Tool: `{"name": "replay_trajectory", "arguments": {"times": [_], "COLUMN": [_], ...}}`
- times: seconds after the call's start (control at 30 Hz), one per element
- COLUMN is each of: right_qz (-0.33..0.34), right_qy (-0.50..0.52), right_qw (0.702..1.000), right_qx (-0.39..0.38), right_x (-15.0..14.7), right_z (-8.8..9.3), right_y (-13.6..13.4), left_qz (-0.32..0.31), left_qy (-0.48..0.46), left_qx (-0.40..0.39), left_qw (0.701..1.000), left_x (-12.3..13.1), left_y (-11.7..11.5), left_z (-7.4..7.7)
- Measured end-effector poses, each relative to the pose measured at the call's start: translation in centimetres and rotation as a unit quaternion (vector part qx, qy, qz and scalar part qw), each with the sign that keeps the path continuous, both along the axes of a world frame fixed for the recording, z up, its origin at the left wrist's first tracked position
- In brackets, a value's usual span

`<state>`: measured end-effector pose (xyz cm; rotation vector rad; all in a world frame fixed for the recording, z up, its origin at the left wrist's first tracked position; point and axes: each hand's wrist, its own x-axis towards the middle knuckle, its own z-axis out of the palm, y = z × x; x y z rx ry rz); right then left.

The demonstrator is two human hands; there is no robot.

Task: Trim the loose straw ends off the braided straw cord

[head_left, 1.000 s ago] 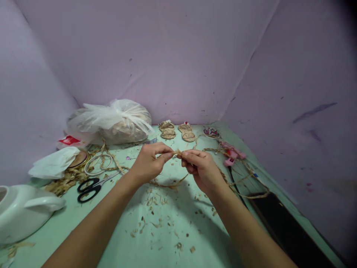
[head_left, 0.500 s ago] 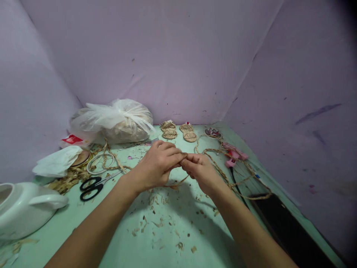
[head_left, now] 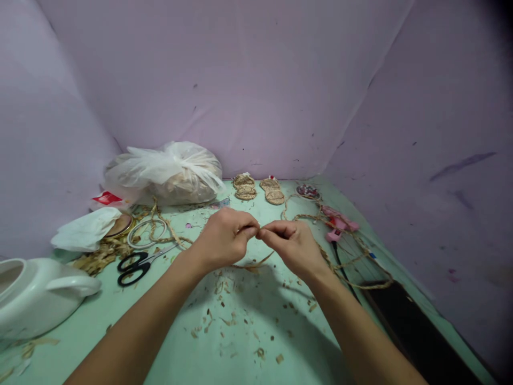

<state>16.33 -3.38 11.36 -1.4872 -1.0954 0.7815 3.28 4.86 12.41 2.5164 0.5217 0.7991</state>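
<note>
My left hand (head_left: 228,238) and my right hand (head_left: 294,243) meet fingertip to fingertip above the middle of the green table. Both are closed in a pinch, and whatever lies between the fingertips is too small to make out. A thin strand of tan braided cord (head_left: 256,265) curves just below them, over the table. Behind the hands lie two small woven sole-shaped pieces, the left one (head_left: 245,187) with a white trim at its top and the right one (head_left: 272,191) with a red bead.
Black-handled scissors (head_left: 138,267), a white pitcher (head_left: 36,297) and a tied plastic bag (head_left: 172,174) stand left. On the right are a pink glue gun (head_left: 339,222), looping cord, a bead dish (head_left: 308,191) and a black slab (head_left: 417,326). Fibre scraps litter the table (head_left: 192,363).
The fingers of my left hand have curled in, and its thumb now shows against the fingertips. My hands have drawn slightly apart, touching only at the tips. The whole view has shifted slightly.
</note>
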Motion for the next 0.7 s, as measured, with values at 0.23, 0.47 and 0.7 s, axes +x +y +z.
{"name": "replay_trajectory", "arguments": {"times": [0.23,0.47,0.7], "right_qz": [-0.086,-0.091,-0.163], "right_qy": [0.088,0.085,0.067], "right_qw": [0.992,0.992,0.981], "right_qx": [0.03,0.03,0.082], "right_x": [0.99,0.66,0.4], "right_z": [-0.62,-0.57,-0.98], "right_y": [0.45,0.6,0.63], "left_qz": [0.069,0.083,0.065], "left_qy": [-0.055,-0.143,-0.214], "left_qx": [-0.076,-0.032,0.258], "left_qw": [0.993,0.986,0.94], "left_x": [-0.35,-0.17,-0.43], "left_y": [0.82,0.49,0.13], "left_z": [0.45,0.38,-0.1]}}
